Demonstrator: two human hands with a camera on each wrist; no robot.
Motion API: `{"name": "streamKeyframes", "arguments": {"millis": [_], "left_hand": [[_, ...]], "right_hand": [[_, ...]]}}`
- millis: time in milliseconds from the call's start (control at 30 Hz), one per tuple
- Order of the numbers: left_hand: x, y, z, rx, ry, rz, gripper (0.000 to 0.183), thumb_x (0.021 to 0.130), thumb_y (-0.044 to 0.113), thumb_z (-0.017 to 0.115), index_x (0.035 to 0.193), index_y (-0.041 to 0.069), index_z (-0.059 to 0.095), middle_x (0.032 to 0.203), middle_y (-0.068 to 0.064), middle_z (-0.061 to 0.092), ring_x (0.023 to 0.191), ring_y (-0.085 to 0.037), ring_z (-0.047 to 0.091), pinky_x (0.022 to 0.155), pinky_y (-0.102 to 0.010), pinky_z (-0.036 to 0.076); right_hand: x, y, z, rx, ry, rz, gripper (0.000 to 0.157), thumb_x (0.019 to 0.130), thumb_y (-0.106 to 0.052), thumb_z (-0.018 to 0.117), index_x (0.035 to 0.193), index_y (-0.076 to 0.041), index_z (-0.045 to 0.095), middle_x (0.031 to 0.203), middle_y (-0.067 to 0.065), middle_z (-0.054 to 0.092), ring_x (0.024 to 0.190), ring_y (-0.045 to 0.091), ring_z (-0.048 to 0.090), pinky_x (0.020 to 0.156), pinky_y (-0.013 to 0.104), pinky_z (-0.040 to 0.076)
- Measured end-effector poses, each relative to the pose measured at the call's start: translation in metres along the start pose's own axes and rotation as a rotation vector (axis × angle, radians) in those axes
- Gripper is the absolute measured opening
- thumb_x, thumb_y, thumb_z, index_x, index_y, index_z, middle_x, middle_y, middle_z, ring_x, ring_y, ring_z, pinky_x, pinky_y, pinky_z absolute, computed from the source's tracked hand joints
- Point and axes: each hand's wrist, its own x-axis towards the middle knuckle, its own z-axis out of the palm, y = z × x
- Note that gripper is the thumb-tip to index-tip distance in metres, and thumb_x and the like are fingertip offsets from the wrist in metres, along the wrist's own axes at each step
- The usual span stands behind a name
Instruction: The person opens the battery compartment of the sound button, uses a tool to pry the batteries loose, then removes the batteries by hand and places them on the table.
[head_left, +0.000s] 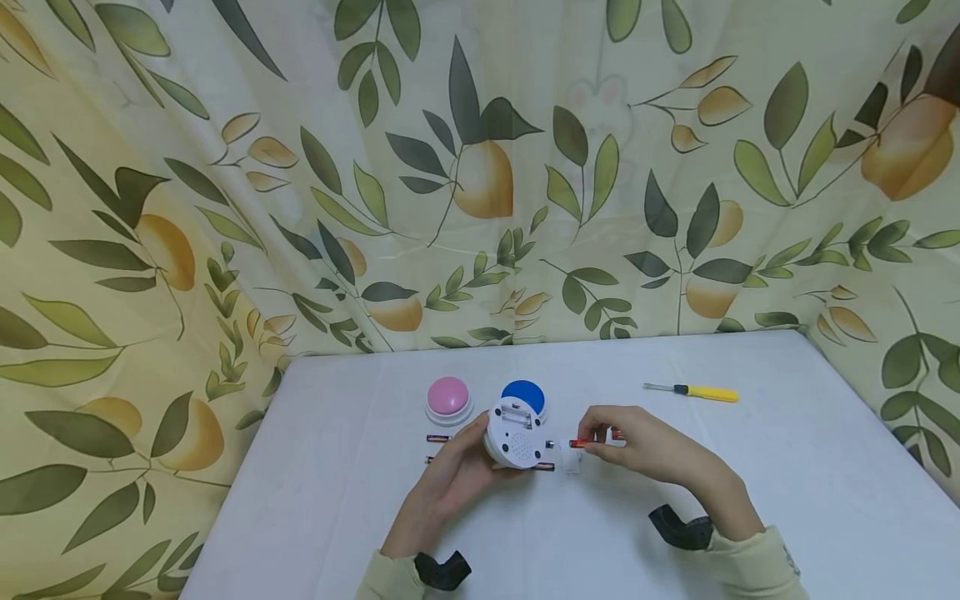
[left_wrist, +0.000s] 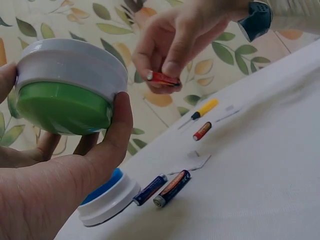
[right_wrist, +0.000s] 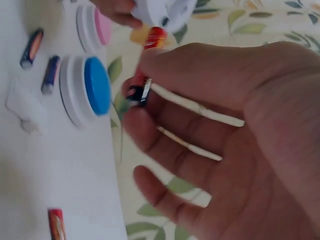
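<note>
My left hand (head_left: 459, 475) grips a round white push-button device (head_left: 517, 450) by its sides, tilted so the underside faces the head camera. An uncovered battery slot shows there, and I cannot tell whether it holds a battery. The left wrist view shows its green dome (left_wrist: 65, 107) pointing down. To the right, my right hand (head_left: 648, 446) pinches a red battery (right_wrist: 154, 39) between thumb and fingers, apart from the device. Beneath the hands, two dark blue batteries (left_wrist: 172, 188) and a small white piece (head_left: 572, 463) lie on the table, with another red battery (left_wrist: 202, 131) nearby.
Behind the held device stands a blue-topped button (head_left: 525, 393), with a pink-topped button (head_left: 447, 396) to its left. More batteries (head_left: 438, 438) lie by the left hand. A yellow-handled screwdriver (head_left: 708, 393) rests at the back right of the white table (head_left: 330, 500). Patterned curtain hangs behind.
</note>
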Motion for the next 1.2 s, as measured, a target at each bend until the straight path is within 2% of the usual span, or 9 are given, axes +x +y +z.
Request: {"name": "streamKeyframes", "arguments": {"millis": [100, 167, 267, 400, 600, 833, 1033, 1200], "left_hand": [[0.000, 0.000, 0.000, -0.018, 0.008, 0.000, 0.057, 0.109, 0.034, 0.052, 0.163, 0.023, 0.036, 0.170, -0.011, 0.034, 0.152, -0.035, 0.039, 0.119, -0.061, 0.037], [0.000, 0.000, -0.001, -0.029, 0.014, 0.000, 0.056, 0.109, 0.034, 0.053, 0.162, 0.024, 0.037, 0.169, -0.010, 0.036, 0.152, -0.035, 0.041, 0.117, -0.059, 0.039], [0.000, 0.000, -0.001, -0.032, 0.014, -0.001, 0.056, 0.109, 0.033, 0.052, 0.162, 0.024, 0.037, 0.169, -0.011, 0.035, 0.152, -0.034, 0.040, 0.115, -0.057, 0.041], [-0.001, 0.001, -0.002, -0.024, 0.003, -0.002, 0.058, 0.110, 0.034, 0.052, 0.164, 0.022, 0.034, 0.171, -0.012, 0.032, 0.153, -0.034, 0.038, 0.115, -0.058, 0.040], [-0.002, 0.002, -0.002, -0.033, -0.001, -0.002, 0.060, 0.109, 0.034, 0.052, 0.164, 0.021, 0.032, 0.171, -0.012, 0.031, 0.153, -0.033, 0.037, 0.119, -0.060, 0.036], [-0.002, 0.002, -0.001, -0.047, 0.005, 0.001, 0.058, 0.108, 0.033, 0.055, 0.162, 0.024, 0.037, 0.169, -0.010, 0.036, 0.152, -0.035, 0.041, 0.120, -0.062, 0.036], [-0.001, 0.002, -0.002, -0.029, -0.007, -0.006, 0.059, 0.109, 0.032, 0.052, 0.164, 0.020, 0.033, 0.171, -0.013, 0.030, 0.156, -0.036, 0.033, 0.121, -0.063, 0.033], [-0.001, 0.003, -0.001, -0.033, -0.014, -0.006, 0.060, 0.110, 0.031, 0.049, 0.165, 0.018, 0.029, 0.173, -0.014, 0.025, 0.159, -0.037, 0.025, 0.124, -0.067, 0.025]], "right_hand": [[-0.004, 0.006, -0.006, 0.009, -0.015, 0.037, 0.012, 0.096, -0.013, 0.074, 0.102, -0.023, 0.069, 0.100, -0.006, 0.072, 0.092, 0.010, 0.060, 0.087, 0.041, 0.056], [-0.008, 0.011, -0.010, 0.013, -0.018, 0.058, 0.011, 0.095, -0.013, 0.074, 0.102, -0.021, 0.069, 0.101, -0.003, 0.073, 0.092, 0.012, 0.059, 0.085, 0.036, 0.056], [-0.013, 0.018, -0.017, 0.001, -0.009, 0.079, 0.011, 0.095, -0.013, 0.075, 0.102, -0.018, 0.069, 0.100, -0.002, 0.072, 0.091, 0.013, 0.058, 0.076, 0.028, 0.052], [-0.019, 0.025, -0.022, -0.022, 0.007, 0.116, 0.013, 0.093, -0.010, 0.076, 0.102, -0.016, 0.068, 0.097, -0.002, 0.070, 0.089, 0.013, 0.057, 0.071, 0.023, 0.047], [-0.017, 0.027, -0.018, -0.037, -0.031, 0.175, 0.013, 0.092, -0.005, 0.073, 0.100, -0.013, 0.067, 0.092, -0.001, 0.066, 0.087, 0.016, 0.055, 0.072, 0.025, 0.048], [-0.014, 0.031, -0.009, -0.167, -0.029, 0.248, 0.014, 0.089, -0.002, 0.075, 0.093, -0.012, 0.067, 0.084, -0.003, 0.062, 0.077, 0.016, 0.053, 0.068, 0.031, 0.045], [-0.013, 0.030, -0.004, -0.260, -0.024, 0.281, 0.017, 0.087, -0.006, 0.080, 0.088, -0.015, 0.066, 0.079, -0.004, 0.062, 0.077, 0.016, 0.052, 0.073, 0.040, 0.041], [-0.012, 0.029, 0.000, -0.291, -0.016, 0.288, 0.019, 0.086, -0.005, 0.081, 0.083, -0.015, 0.064, 0.075, -0.004, 0.060, 0.074, 0.016, 0.051, 0.072, 0.039, 0.039]]}}
